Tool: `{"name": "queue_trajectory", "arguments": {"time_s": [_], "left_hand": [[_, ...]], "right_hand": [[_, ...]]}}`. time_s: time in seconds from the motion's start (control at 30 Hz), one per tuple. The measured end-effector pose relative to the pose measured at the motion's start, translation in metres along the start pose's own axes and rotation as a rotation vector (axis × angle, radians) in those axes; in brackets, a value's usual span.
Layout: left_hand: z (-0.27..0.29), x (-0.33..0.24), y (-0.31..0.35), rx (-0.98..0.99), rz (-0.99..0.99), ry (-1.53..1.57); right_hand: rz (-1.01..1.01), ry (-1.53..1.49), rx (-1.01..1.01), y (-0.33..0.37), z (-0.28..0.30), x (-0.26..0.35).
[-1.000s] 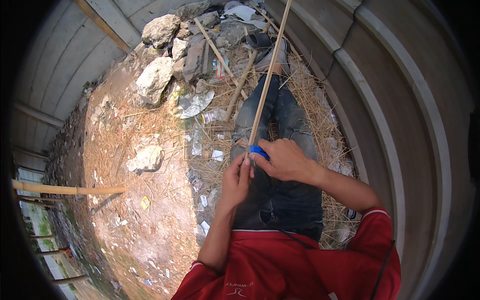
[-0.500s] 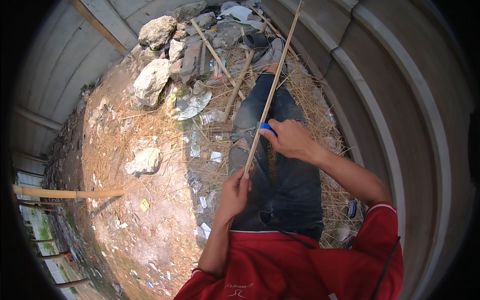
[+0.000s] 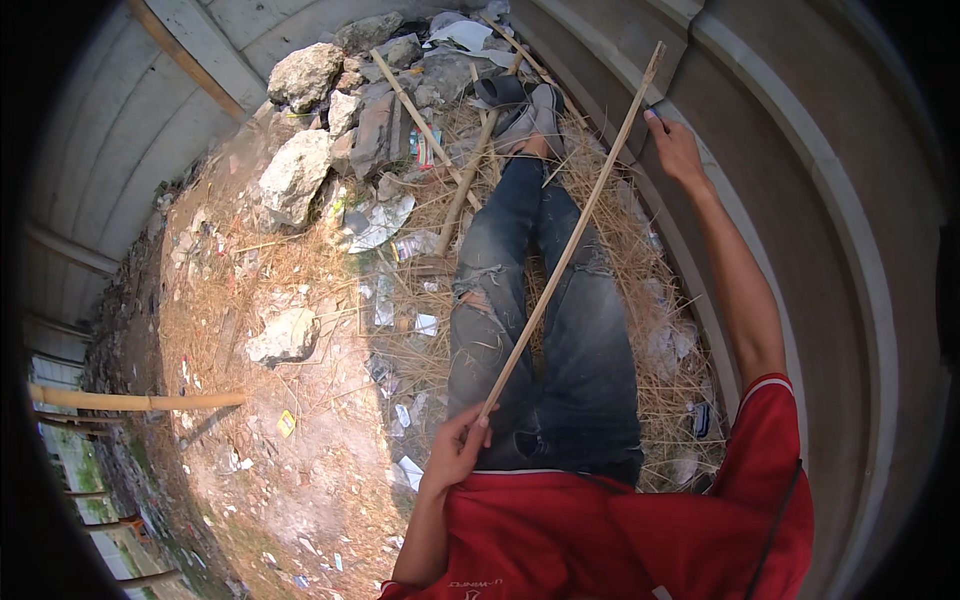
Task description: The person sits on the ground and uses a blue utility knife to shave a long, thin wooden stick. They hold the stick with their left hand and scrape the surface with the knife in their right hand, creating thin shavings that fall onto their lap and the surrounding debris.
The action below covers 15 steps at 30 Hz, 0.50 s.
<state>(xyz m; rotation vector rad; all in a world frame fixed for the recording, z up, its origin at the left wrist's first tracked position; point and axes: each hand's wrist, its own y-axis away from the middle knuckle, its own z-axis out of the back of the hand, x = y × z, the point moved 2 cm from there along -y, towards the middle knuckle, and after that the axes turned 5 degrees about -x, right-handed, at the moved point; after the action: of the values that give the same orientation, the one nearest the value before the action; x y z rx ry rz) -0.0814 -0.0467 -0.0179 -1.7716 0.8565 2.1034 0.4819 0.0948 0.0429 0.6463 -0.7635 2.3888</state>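
A long, thin bamboo strip (image 3: 560,270) slants over my outstretched legs, its near end low by my waist and its far end up by the metal wall. My left hand (image 3: 460,450) grips the near end between thumb and fingers. Close to the far end, my right hand (image 3: 678,152) is closed, its thumb pointing up beside the strip. It holds a small blue-handled knife, now mostly hidden by the fingers; only a dark sliver shows. Whether the blade touches the strip I cannot tell.
A corrugated metal wall (image 3: 800,200) rises close on my right. Dry straw and litter surround my legs (image 3: 540,350). Rough stones (image 3: 298,175) and bamboo poles (image 3: 425,125) lie ahead to the left. One thick bamboo pole (image 3: 130,400) juts in from the left.
My right hand has moved from mid-strip away from me and rightward, up to the far end. The strip leans further right, and my left hand has come closer to my waist.
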Motion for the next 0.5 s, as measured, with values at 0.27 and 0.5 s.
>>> {"name": "queue_trajectory", "arguments": {"time_s": [0.27,0.5], "left_hand": [[-0.002,-0.027,-0.055,-0.085,0.02,0.08],[-0.009,-0.043,-0.064,-0.047,-0.028,0.108]], "right_hand": [[-0.031,-0.41,0.416,0.106,-0.006,0.113],[0.064,-0.838,0.46,0.156,-0.042,0.156]]}}
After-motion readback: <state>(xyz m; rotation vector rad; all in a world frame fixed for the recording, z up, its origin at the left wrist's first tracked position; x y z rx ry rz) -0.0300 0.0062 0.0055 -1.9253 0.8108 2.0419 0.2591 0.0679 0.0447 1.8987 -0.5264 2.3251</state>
